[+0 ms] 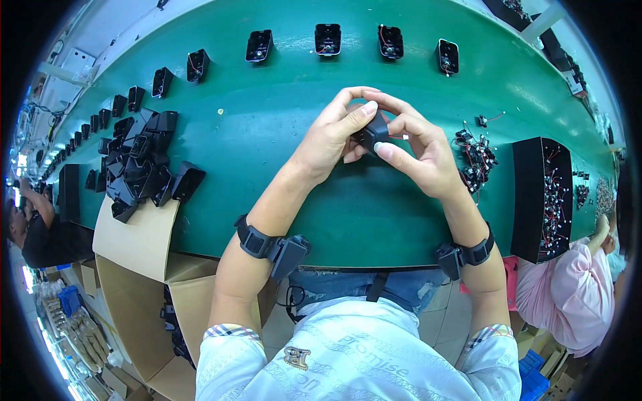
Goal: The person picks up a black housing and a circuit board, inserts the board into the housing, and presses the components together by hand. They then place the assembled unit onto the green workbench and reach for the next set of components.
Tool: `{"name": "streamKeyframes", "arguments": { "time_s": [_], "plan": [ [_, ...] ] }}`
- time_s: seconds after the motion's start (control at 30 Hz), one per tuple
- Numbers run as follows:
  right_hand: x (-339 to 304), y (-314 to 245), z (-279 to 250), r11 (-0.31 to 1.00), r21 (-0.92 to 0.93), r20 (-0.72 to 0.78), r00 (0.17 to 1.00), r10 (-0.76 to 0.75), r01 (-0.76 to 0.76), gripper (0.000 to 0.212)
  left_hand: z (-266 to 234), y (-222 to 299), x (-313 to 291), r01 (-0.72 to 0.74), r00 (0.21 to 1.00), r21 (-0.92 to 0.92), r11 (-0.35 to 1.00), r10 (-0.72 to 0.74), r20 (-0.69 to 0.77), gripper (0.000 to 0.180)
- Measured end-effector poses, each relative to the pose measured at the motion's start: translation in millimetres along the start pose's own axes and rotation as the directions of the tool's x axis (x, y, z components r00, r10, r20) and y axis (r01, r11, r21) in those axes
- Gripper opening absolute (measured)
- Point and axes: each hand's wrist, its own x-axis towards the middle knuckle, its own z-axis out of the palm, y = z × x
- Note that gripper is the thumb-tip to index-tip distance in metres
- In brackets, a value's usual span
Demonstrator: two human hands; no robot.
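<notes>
Above the middle of the green table, my left hand (328,137) and my right hand (422,148) are both closed round a small black plastic housing (372,134). Both thumbs press on it from the near side. A short red wire with a white connector (404,138) sticks out beside my right fingers. Fingers cover much of the housing, so its inside is hidden. Right of my right hand lies a heap of small black parts with wires (476,159). To the left of my left arm is a pile of empty-looking black housings (142,157).
A row of black housings with red wires (328,40) curves along the table's far side. An open cardboard box (137,294) stands at the near left. At right is a black bin (528,200) of wired parts. Other people sit at left (50,230) and right (568,294).
</notes>
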Motion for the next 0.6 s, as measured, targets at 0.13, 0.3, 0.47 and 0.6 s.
{"name": "streamKeyframes", "arguments": {
  "time_s": [0.13, 0.3, 0.47, 0.6],
  "plan": [
    [-3, 1, 6, 0.967, 0.238, -0.040, 0.994, 0.100, -0.087, 0.016, 0, -3, -3, -0.034, 0.999, -0.001, 0.999, 0.033, -0.041, 0.049],
    [-1, -4, -2, 0.942, 0.285, 0.000, 0.983, 0.185, -0.177, 0.014, 0, -1, -3, -0.077, 0.996, 0.024, 0.997, 0.077, -0.034, 0.075],
    [0, -3, -8, 0.951, 0.271, 0.008, 0.988, 0.156, -0.153, 0.018, 4, 3, -2, -0.135, 0.990, 0.012, 0.991, 0.134, 0.043, 0.077],
    [-1, -1, -13, 0.939, 0.303, 0.013, 0.986, 0.166, -0.162, 0.018, 8, 2, -3, -0.134, 0.989, 0.003, 0.991, 0.134, 0.055, 0.071]
  ]
}}
